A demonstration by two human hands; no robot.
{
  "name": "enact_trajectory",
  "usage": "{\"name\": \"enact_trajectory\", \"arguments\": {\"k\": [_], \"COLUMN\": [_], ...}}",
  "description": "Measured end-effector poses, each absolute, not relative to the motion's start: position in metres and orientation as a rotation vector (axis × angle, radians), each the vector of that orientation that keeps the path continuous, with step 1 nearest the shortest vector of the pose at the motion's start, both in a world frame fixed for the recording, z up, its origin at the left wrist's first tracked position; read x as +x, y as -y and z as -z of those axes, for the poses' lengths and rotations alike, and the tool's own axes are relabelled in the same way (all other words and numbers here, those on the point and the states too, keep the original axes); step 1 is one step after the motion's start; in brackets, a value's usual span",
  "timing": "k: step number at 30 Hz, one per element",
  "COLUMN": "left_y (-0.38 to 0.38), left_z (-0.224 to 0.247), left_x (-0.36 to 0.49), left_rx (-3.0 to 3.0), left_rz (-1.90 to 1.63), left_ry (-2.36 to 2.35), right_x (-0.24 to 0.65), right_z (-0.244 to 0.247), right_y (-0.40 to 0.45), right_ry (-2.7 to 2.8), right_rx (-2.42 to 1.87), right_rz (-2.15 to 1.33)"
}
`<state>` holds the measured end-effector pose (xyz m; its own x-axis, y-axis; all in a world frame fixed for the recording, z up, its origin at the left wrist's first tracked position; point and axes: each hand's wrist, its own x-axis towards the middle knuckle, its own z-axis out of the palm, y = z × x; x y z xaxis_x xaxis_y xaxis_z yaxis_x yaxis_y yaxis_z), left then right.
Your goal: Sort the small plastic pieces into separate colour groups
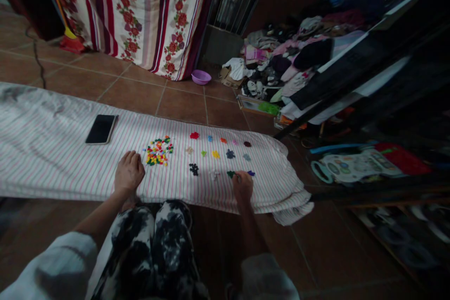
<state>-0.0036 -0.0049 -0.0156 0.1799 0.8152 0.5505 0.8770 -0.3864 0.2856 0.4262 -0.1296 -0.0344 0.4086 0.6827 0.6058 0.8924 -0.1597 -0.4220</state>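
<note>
Head view: on a low table covered by a striped cloth (70,159), small coloured pieces are laid out in one mixed pile (160,155) and, beside it on the person's right, in separate small piles grouped by colour. The far row is begun with a red pile (194,135) and ended with a dark brown pile (247,144); in the middle row a yellow pile (215,154) is set beside a dark blue-grey pile (230,153); in the near row a black pile (193,169), a white pile (214,175), a dark green pile (230,174) and a dark blue pile (251,173) are seen. Bare cloth is left between the piles, presumably so that colours are not mixed and fingers can be fitted in. The right hand (242,185) is held over the near row, its fingertips brought together at the dark green pile; whether a piece is pinched in that grip cannot be told. The left hand (129,170) is rested on the cloth just beside the mixed pile, where loose pieces can be readily reached; whether its grip is open or closed cannot be made out. A phone (101,129) is laid flat beyond the left hand, apart from the pieces, where the hands are not obstructed.
</note>
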Motion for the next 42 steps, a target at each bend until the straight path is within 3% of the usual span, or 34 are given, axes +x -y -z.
{"name": "enact_trajectory", "arguments": {"k": [22,42], "left_y": [0.006,0.007], "left_z": [0.017,0.014], "left_x": [-0.003,-0.001], "left_rx": [-2.395,-2.359], "left_rz": [1.157,1.058], "left_ry": [1.775,1.822], "right_x": [0.414,0.409], "right_z": [0.034,0.03], "right_y": [0.129,0.129], "right_ry": [1.333,1.398], "right_rx": [-1.916,-1.888], "right_rz": [0.228,0.373]}}
